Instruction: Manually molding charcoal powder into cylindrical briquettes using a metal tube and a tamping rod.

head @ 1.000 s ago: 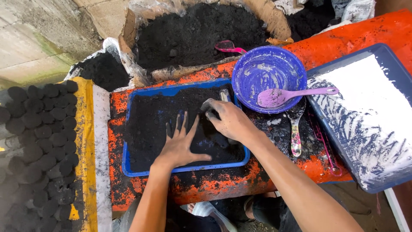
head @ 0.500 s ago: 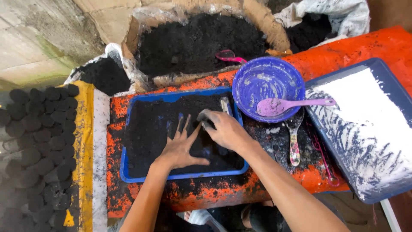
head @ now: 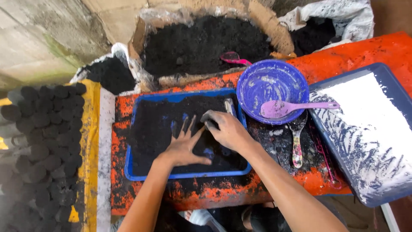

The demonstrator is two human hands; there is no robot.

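Left hand (head: 185, 148): lying flat, fingers spread wide, pressing black powder (head: 152, 129) in the blue tray (head: 146, 175), holding nothing.
Right hand (head: 227, 130): curling around a small metal mould (head: 209, 117).

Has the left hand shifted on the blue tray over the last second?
No. The left hand lies flat on the black powder, fingers spread, at the same spot against the blue tray rim; only the camera moved.

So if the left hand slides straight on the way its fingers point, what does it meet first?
Probably the far rim of the blue tray. The left hand lies flat on the black powder, fingers pointing away from the person; only powder lies ahead.
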